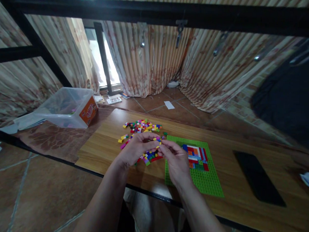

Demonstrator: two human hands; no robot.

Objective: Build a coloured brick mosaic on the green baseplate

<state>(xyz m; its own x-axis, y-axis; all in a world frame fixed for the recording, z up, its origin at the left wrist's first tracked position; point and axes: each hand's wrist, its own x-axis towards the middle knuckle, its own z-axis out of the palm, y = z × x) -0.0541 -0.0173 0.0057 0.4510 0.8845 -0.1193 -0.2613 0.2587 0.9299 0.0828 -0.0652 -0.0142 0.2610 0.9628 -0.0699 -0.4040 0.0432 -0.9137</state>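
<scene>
Both hands meet over the wooden table, fingertips pinched around a few small building bricks (157,140) in yellow, blue and pink. My left hand (138,147) is closed on them from the left. From the right, my right hand (176,158) grips them too; whether the bricks are joined is too small to tell. Beneath and behind my left hand spreads a pile of loose coloured bricks (144,125). Under my right hand lies a green baseplate (207,183), partly covered. On it a flat patch of red, white, blue, orange and green bricks (196,155) is built up.
A dark flat slab (258,177) lies on the table (100,148) at right. Beyond the left end stands a clear plastic box (64,114) with an orange label. A black metal bar (150,9) crosses above. At far right, a person's dark clothing (288,94) shows.
</scene>
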